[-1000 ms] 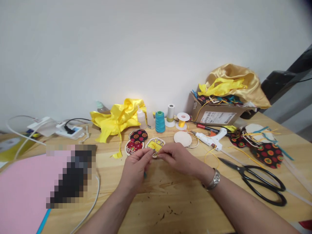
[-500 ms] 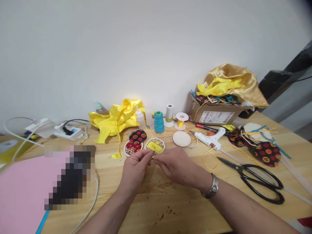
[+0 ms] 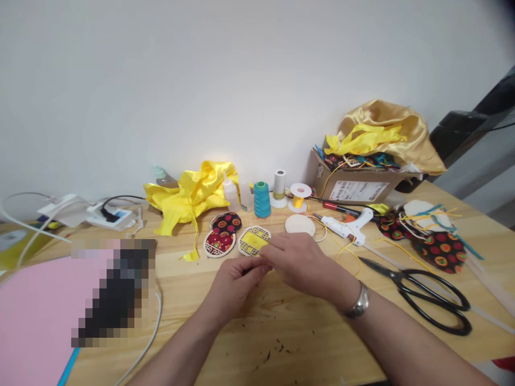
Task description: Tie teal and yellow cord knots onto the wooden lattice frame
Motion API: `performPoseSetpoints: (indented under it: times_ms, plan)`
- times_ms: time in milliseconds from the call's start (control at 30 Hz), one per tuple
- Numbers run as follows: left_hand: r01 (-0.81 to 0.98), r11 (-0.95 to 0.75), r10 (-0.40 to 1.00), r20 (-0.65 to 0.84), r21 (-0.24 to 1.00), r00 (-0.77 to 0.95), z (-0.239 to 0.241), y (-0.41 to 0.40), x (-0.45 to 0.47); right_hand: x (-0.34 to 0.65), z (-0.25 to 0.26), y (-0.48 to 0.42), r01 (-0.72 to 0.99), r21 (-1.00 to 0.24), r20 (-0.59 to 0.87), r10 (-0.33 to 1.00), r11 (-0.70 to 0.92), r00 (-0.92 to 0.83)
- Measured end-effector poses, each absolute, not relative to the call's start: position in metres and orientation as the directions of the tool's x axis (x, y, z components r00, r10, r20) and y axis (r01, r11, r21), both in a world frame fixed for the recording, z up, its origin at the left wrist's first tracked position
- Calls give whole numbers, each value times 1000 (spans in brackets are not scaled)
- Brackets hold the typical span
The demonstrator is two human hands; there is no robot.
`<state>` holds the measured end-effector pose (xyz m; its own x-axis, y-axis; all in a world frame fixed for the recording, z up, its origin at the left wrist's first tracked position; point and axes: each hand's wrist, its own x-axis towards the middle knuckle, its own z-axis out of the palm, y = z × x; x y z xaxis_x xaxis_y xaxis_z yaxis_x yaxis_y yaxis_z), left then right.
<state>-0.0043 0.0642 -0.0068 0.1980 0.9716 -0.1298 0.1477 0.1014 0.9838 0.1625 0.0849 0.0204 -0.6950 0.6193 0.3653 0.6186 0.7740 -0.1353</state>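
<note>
My left hand [image 3: 237, 287] and my right hand [image 3: 300, 265] meet over the table, thumbs and fingertips pinched together. Whatever lies between the fingers is hidden or too small to name. Just beyond the fingertips is a round pale fretwork piece [image 3: 249, 244] backed with yellow cloth, partly covered by my right hand. Left of it rests a similar fretwork piece with red patterned cloth [image 3: 219, 244], overlapping a dark patterned cloth disc [image 3: 231, 223]. Behind my right hand lies a plain pale disc [image 3: 300, 226].
A teal thread cone [image 3: 262, 201], a yellow cord spool [image 3: 298, 201] and yellow satin [image 3: 189, 195] stand along the back. To the right are a white glue gun [image 3: 346, 228], black scissors [image 3: 418, 292] and a cardboard box [image 3: 358, 187] of cloth. A pink board [image 3: 44, 305] lies left.
Both hands have shifted right and pressed closer together. My right hand now covers the right edge of the yellow-backed piece. A yellow strand seen above my fingertips is no longer visible.
</note>
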Motion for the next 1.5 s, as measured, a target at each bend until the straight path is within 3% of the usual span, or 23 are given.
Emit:
performPoseSetpoints:
  times_ms: [200, 367, 533, 833, 967, 1100, 1233, 1400, 1500]
  plan:
    - [-76, 207, 966, -192, 975, 171, -11, 63, -8, 162, 12, 97, 509, -576, 337, 754, 639, -564]
    - [-283, 193, 981, -175, 940, 89, -14, 67, -9, 155, 10, 96, 448, -686, 306, 787, 573, -536]
    - [-350, 187, 980, -199, 918, 1, -17, 71, -10, 151, 12, 88, 534, -592, 334, 787, 603, -519]
    - [-317, 199, 972, -228, 927, -56, -17, 71, -10, 148, 9, 77, 657, -257, 351, 702, 709, -620]
    - [-289, 207, 971, -233, 935, -60, -16, 69, -9, 147, 7, 75, 654, -195, 348, 675, 731, -650]
    - [-258, 199, 972, -224, 946, -72, -18, 69, -10, 146, 8, 73, 634, -218, 358, 665, 742, -655]
    - [-257, 174, 975, -203, 951, -90, -20, 71, -11, 146, 7, 78, 618, -404, 368, 739, 674, -564]
    - [-230, 163, 979, -187, 959, -84, -19, 71, -11, 147, 3, 92, 538, -667, 432, 856, 516, -284]
    - [-130, 148, 986, -157, 980, -61, -15, 68, -11, 146, 5, 96, 413, -816, 324, 911, 405, -255]
